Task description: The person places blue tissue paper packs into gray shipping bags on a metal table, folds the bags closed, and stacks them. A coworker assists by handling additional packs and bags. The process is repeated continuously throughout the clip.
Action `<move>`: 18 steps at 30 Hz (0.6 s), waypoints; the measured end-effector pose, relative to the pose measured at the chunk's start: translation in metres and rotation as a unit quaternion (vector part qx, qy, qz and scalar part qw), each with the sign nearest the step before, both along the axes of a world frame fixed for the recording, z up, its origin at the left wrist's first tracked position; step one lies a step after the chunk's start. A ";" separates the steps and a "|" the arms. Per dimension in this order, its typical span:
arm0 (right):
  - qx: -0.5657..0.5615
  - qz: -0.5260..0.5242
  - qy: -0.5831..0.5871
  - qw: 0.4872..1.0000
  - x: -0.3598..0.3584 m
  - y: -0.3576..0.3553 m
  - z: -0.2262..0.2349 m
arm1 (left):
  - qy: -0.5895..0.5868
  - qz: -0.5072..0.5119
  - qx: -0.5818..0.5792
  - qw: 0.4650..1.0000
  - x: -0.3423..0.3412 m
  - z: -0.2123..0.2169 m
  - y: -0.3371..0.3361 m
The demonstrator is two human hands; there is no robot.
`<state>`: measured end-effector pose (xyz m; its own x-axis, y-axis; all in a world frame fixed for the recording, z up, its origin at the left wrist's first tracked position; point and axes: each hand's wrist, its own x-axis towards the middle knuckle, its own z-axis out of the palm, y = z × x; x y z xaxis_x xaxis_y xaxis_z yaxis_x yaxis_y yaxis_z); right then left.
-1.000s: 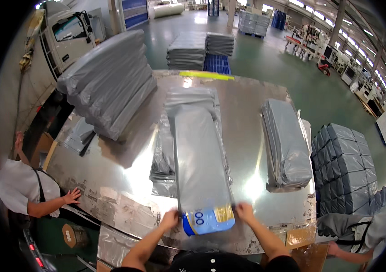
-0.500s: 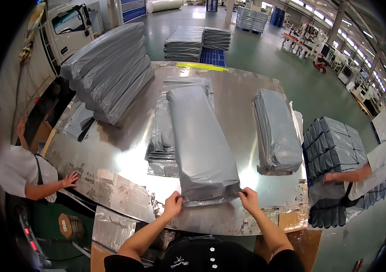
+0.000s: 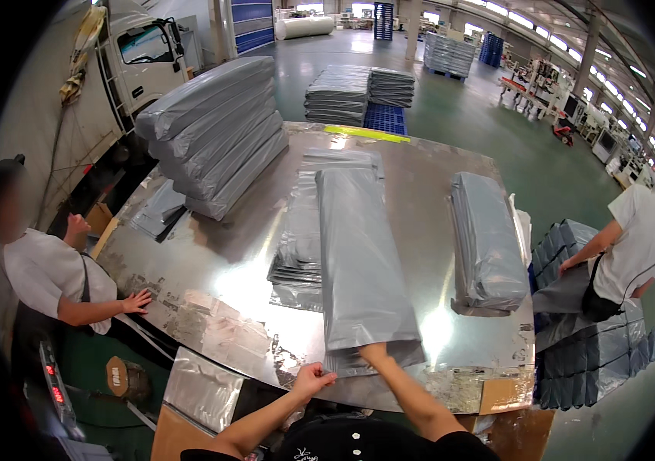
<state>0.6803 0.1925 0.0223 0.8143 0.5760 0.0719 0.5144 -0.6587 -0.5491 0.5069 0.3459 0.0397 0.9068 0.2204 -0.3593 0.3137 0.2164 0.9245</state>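
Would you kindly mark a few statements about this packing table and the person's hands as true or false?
1. The right hand reaches into the open near end of the grey plastic bag. True.
2. The left hand rests on the stack of filled bags at the table's far left. False: it pinches the near edge of the grey plastic bag by the metal table's front rim.
3. The grey plastic bag lies on a pile of flat empty bags. True.
4. The filled grey package to the right stands upright. False: it lies flat.
5. A white truck stands beyond the table, far left. True.
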 end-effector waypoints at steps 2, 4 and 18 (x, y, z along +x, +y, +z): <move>0.137 0.068 -0.177 0.972 0.009 0.009 0.016 | 0.009 0.018 0.038 0.999 -0.012 -0.007 0.017; 0.051 0.063 -0.060 0.995 0.014 0.001 -0.011 | 0.094 0.002 0.062 0.994 -0.002 0.008 0.020; 0.130 0.118 0.170 0.970 -0.070 0.056 -0.004 | 0.066 0.115 -0.017 0.991 -0.032 -0.051 0.031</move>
